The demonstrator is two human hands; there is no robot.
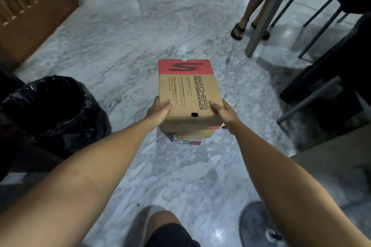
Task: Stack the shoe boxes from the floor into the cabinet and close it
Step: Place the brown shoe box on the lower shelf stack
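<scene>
Marble floor (pixel 124 46) with black bin (pixel 54 106) at 9 o'clock, stacked shoe boxes (pixel 188 136) at centre, top Skechers box (pixel 186 92) clamped at its near corners by left hand (pixel 160 109) and right hand (pixel 223 114), fingers curled on lid; best to lift level, squeezing evenly.

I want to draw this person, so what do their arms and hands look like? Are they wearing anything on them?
Both arms are bare, with no sleeves showing. The left hand and right hand have no gloves, and no watch, bracelet or rings are visible. Lower down, dark shorts show at one knee.
</scene>
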